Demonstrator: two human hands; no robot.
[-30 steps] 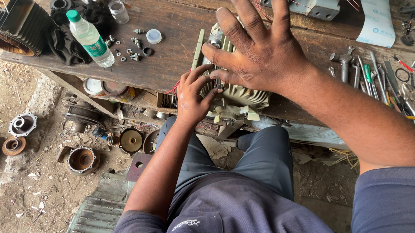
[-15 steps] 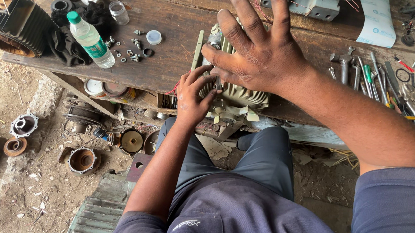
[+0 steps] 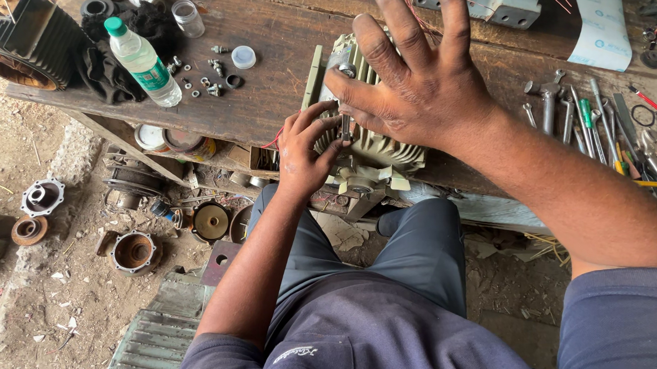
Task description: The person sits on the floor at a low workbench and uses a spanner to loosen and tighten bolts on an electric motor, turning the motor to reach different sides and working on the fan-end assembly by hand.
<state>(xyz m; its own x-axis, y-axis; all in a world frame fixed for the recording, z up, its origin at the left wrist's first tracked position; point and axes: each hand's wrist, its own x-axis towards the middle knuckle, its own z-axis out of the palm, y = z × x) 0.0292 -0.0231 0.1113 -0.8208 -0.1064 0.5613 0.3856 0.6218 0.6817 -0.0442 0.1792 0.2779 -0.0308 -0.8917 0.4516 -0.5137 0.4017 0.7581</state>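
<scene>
Bench [image 3: 271,27] of dark wood runs across the top; far left on it a finned black housing [image 3: 14,41], then a plastic bottle [image 3: 143,62] w/ green cap lying by loose nuts and washers [image 3: 209,77]. Left hand [image 3: 303,151] curls its fingers round the near edge of the pale finned motor casing [image 3: 376,154] at bench centre – right hand [image 3: 422,85] lies over its top, fingers spread wide, palm down. Spanners and screwdrivers [image 3: 594,123] lie further right

One head cam only, worn high, aimed steeply down and fwd. Workbench [image 3: 276,96] is seen close, far side up top; lap near, dirt floor [image 3: 37,320] at left.
</scene>
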